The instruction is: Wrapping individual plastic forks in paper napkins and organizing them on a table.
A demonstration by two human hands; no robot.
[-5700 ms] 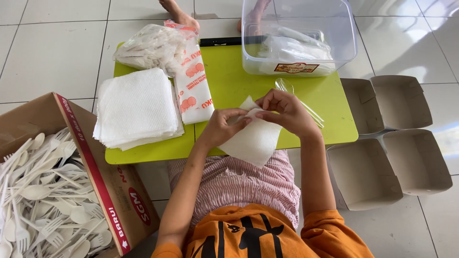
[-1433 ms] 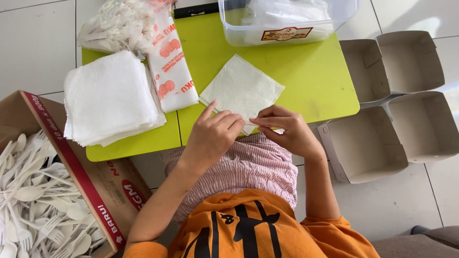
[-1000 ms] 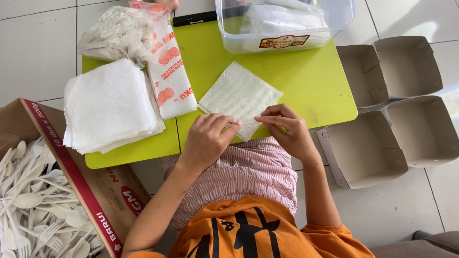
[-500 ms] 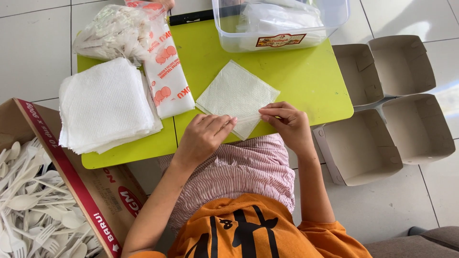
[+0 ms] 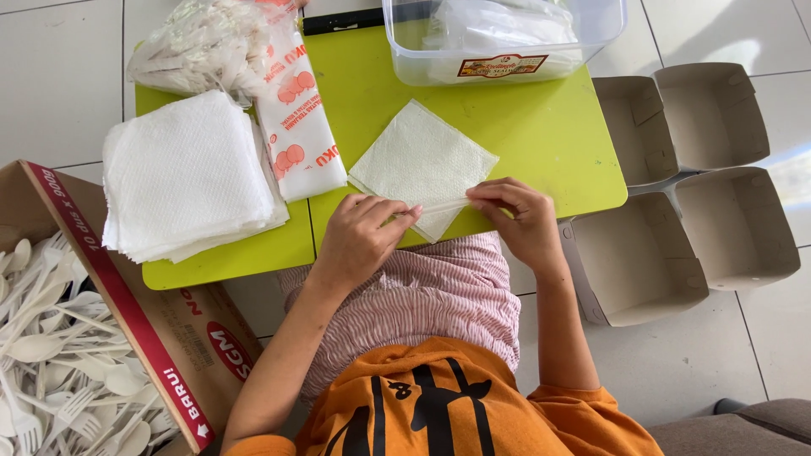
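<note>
A white paper napkin (image 5: 421,162) lies spread as a diamond on the lime-green table (image 5: 541,127). My left hand (image 5: 363,232) and my right hand (image 5: 515,211) pinch its near corner from either side, rolling the paper into a thin tube between the fingertips. What is inside the roll is hidden.
A thick stack of white napkins (image 5: 186,173) sits at the table's left, with a plastic bag of white cutlery (image 5: 211,46) behind it. A clear plastic tub (image 5: 503,38) stands at the back. A cardboard box of plastic spoons and forks (image 5: 59,338) is lower left; open brown food boxes (image 5: 684,194) lie right.
The napkin went from held up in both hands to lying flat on the table. Both hands now press and roll its near corner, the right hand having shifted slightly toward the edge.
</note>
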